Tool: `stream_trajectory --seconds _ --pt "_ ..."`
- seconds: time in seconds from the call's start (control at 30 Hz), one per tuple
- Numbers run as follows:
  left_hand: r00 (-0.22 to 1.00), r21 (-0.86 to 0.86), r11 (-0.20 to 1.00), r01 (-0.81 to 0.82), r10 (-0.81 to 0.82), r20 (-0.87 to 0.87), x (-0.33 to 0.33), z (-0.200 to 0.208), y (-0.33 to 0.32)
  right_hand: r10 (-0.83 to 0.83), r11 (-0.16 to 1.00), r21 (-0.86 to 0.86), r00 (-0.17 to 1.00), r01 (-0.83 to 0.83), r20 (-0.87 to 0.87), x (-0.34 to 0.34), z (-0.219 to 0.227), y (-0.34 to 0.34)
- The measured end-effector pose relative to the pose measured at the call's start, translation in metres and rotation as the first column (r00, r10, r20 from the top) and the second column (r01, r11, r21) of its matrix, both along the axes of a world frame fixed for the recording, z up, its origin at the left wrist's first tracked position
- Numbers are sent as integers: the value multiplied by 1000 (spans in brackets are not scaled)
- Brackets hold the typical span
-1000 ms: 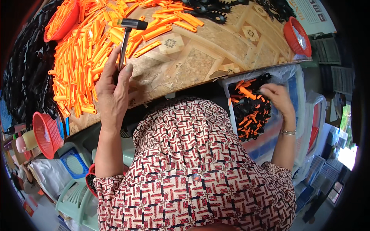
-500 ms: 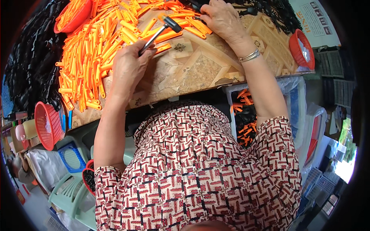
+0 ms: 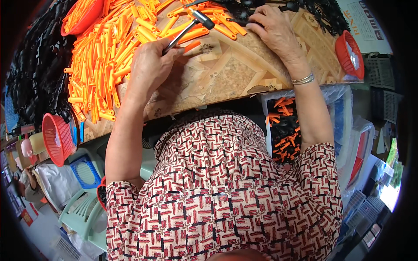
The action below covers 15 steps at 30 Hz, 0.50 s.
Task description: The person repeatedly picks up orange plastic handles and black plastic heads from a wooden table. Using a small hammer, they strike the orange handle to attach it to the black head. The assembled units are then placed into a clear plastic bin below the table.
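Note:
My left hand [image 3: 150, 65] is closed round a small hammer [image 3: 187, 32] with a metal shaft and a black head. The hammer's head points away to the right, above orange plastic handles [image 3: 98, 65] spread over the table. My right hand [image 3: 278, 35] is at the far side of the table with its fingers bent down beside black plastic pieces [image 3: 244, 13]. Whatever its fingertips pinch is hidden or too small to name. A few orange handles lie between the two hands.
A red basket [image 3: 85, 19] of orange handles stands far left, beside a large black heap [image 3: 37, 61]. Other red baskets sit at the left [image 3: 56, 139] and right [image 3: 349, 54] table edges. Below the right edge, a bin [image 3: 285, 126] holds orange and black parts.
My right hand has moved right and slightly nearer. The hammer in my left hand has shifted a little to the right and away; the whole view has shifted slightly too.

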<state>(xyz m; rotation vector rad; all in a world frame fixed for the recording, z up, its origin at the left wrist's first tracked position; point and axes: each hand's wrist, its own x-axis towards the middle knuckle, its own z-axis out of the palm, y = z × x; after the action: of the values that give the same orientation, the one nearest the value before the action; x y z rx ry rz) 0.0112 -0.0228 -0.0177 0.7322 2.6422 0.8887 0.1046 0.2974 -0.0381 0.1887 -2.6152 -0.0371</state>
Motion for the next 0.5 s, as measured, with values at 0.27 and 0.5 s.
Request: stream_trajectory --seconds 0.27,0.5 --pt "981 3 996 90 -89 -174 22 1 3 50 987 -156 998 -45 25 17 21 -19" --pt "994 -94 993 65 -73 -86 24 -3 0 -17 748 -631 957 206 291 62 22 -44"
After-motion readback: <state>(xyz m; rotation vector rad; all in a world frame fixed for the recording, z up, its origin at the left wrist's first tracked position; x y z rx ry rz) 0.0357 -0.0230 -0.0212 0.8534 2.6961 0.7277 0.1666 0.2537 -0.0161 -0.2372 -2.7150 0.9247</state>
